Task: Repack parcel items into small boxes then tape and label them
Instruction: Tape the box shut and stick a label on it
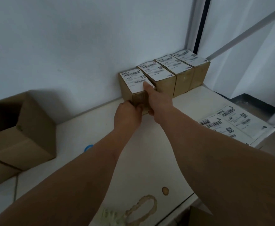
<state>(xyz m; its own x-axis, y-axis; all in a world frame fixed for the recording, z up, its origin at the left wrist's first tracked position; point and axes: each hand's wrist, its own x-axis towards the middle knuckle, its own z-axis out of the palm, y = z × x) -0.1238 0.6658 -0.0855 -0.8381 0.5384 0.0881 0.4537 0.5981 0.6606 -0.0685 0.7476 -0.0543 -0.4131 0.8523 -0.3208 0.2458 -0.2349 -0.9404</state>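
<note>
- Box: on worktop at wall, left end of labelled row.
- L hand grips its front bottom; R hand thumb on label, fingers on side.
- Prob light, stiff card; hold by sides.

- I see both bare forearms stretched forward and upward from the lower edge of my view, drawing closer together toward the wrists.
- My left hand is back-up, its fingers curled round the lower front of the small box.
- My right hand reaches slightly farther, thumb lying on the label on the box's top, and at least 1 finger shows curled low on its near side.
- Both wrists look nearly straight.
</note>
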